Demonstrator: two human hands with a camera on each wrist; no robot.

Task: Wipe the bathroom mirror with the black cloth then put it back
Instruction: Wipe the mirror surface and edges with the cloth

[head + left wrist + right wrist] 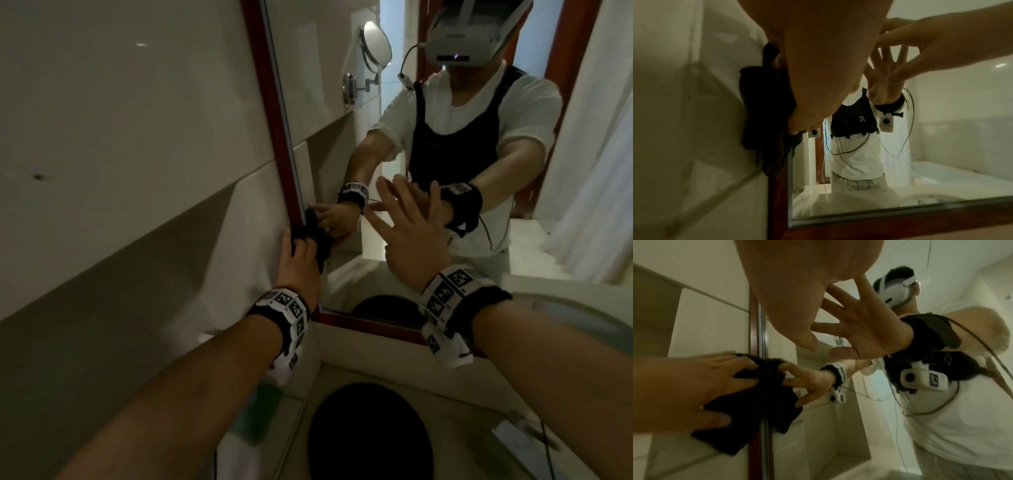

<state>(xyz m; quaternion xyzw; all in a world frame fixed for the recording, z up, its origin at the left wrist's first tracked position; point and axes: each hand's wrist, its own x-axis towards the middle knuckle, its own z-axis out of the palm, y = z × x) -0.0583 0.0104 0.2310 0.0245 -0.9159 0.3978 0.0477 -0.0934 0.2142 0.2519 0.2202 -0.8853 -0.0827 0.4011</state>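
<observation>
The large red-framed wall mirror [445,85] risks fresh smears – the right hand [407,226], fingers spread and holding nothing, seemingly touches the glass. The left hand [301,263] clutches the bunched black cloth [317,236] on the frame's left edge – it may miss the glass.

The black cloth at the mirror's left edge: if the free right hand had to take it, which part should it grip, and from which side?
Probably the loose lower corner of the black cloth, approached from below. The left hand already covers the upper bunch against the red mirror frame, while the bottom hangs free. The right hand is spread open at the glass.
</observation>
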